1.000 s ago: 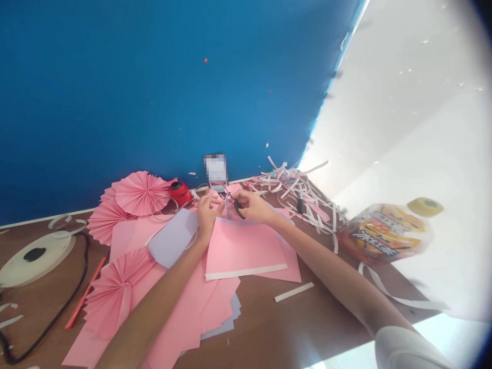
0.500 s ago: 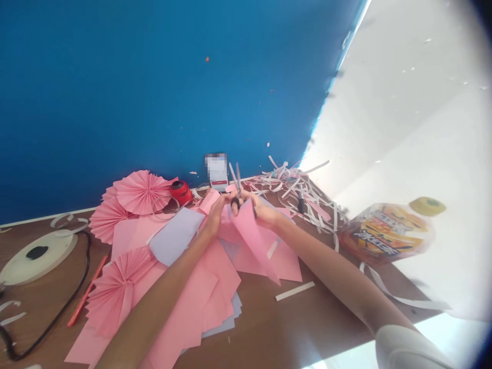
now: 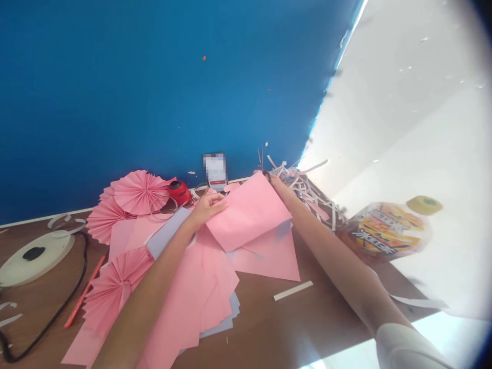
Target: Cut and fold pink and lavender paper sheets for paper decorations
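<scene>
The pink paper sheet (image 3: pixel 248 215) slants far-right between the open-fingered left hand (image 3: pixel 205 209), touching its edge, and the right hand (image 3: pixel 267 178), whose fingers I cannot make out.

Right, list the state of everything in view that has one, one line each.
left hand: flat, fingers on the sheet's left edge
right hand: at the sheet's far corner, partly hidden
pink sheet: raised off the pile, bent between both hands
scissors: blades pointing up beyond the sheet, tips apart unclear
paper fans: pleated, opened into rounds
paper strips: loose, heaped
</scene>
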`<action>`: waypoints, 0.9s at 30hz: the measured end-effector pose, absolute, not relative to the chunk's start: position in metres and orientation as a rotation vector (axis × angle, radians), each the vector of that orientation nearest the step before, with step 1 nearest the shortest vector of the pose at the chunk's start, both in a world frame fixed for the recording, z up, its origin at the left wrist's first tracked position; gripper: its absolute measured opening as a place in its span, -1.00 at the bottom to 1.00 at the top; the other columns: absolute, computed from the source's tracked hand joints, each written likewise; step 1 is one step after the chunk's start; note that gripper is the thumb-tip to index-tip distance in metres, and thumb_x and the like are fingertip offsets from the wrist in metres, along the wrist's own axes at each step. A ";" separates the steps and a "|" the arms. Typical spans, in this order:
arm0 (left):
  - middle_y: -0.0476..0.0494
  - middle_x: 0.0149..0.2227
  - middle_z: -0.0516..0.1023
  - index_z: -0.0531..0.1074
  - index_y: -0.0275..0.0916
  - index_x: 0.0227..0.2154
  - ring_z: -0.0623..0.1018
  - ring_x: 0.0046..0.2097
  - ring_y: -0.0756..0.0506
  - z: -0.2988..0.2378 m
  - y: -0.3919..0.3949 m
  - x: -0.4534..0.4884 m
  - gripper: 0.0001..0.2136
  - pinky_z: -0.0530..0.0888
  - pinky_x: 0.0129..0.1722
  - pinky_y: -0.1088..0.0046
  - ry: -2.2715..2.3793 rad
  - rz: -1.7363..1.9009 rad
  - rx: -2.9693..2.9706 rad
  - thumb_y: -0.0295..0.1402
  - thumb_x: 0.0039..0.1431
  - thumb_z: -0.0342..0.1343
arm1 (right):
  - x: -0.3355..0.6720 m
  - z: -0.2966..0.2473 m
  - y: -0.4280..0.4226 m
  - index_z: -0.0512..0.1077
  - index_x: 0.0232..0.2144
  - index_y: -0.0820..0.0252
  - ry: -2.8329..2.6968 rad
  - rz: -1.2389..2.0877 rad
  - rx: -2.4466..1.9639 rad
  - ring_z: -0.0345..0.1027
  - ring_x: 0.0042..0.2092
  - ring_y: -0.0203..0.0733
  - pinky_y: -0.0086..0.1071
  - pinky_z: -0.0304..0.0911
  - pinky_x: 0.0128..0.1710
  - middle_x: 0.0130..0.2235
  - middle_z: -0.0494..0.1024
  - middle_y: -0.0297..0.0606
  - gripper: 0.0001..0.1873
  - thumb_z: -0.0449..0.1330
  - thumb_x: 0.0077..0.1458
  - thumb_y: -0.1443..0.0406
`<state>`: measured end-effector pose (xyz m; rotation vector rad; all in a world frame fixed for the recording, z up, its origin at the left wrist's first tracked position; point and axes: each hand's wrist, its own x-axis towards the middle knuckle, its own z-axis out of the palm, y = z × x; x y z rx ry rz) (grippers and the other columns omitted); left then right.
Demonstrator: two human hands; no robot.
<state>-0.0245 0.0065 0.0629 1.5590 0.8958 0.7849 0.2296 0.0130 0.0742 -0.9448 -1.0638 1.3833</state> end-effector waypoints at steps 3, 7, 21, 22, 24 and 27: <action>-0.04 -0.39 0.50 0.43 -0.25 -0.27 0.48 -0.39 -0.04 0.052 0.012 -0.026 -0.66 0.32 -0.43 0.52 0.943 0.802 1.522 -0.13 -0.05 0.25 | 0.234 0.065 0.020 0.38 -0.32 0.11 -0.799 1.412 -0.994 0.31 -0.47 -0.31 -0.43 0.23 -0.49 -0.50 0.43 -0.44 -0.58 0.39 -0.27 0.17; -0.05 -0.36 0.50 0.41 -0.25 -0.28 0.48 -0.37 -0.04 0.045 0.010 -0.023 -0.67 0.30 -0.44 0.54 0.948 0.816 1.566 -0.12 -0.02 0.22 | 0.243 0.054 0.024 0.37 -0.28 0.11 -0.823 1.476 -0.965 0.35 -0.43 -0.30 -0.41 0.27 -0.43 -0.42 0.49 -0.41 -0.58 0.38 -0.25 0.22; 0.08 -0.57 0.34 0.39 -0.24 -0.30 0.31 -0.53 0.06 0.045 0.005 -0.015 -0.74 0.15 -0.52 0.57 0.894 1.027 1.595 -0.20 0.03 0.22 | 0.243 0.073 0.018 0.36 -0.25 0.09 -1.020 1.127 -1.029 0.23 -0.47 -0.36 -0.49 0.08 -0.55 -0.45 0.44 -0.40 -0.67 0.27 -0.13 0.21; 0.06 -0.54 0.37 0.40 -0.24 -0.29 0.35 -0.51 0.05 0.045 0.005 -0.017 -0.73 0.18 -0.50 0.57 0.892 1.030 1.579 -0.20 0.02 0.23 | 0.245 0.074 0.017 0.35 -0.24 0.08 -1.011 1.173 -1.003 0.25 -0.46 -0.36 -0.50 0.09 -0.55 -0.42 0.46 -0.40 -0.64 0.29 -0.15 0.21; 0.01 -0.47 0.45 0.41 -0.23 -0.27 0.41 -0.46 0.02 0.047 0.003 -0.019 -0.70 0.24 -0.46 0.55 0.848 1.000 1.510 -0.18 -0.01 0.25 | 0.248 0.074 0.017 0.34 -0.23 0.07 -1.032 1.237 -0.977 0.27 -0.46 -0.37 -0.50 0.11 -0.54 -0.41 0.47 -0.41 -0.56 0.33 -0.23 0.24; -0.11 -0.39 0.52 0.43 -0.25 -0.22 0.49 -0.39 -0.07 0.053 -0.003 -0.020 -0.57 0.34 -0.39 0.44 0.666 0.842 1.338 0.04 0.05 0.10 | 0.243 0.071 0.015 0.33 -0.24 0.07 -1.071 1.272 -0.978 0.22 -0.52 -0.40 -0.53 0.08 -0.57 -0.47 0.43 -0.50 -0.47 0.35 -0.37 0.34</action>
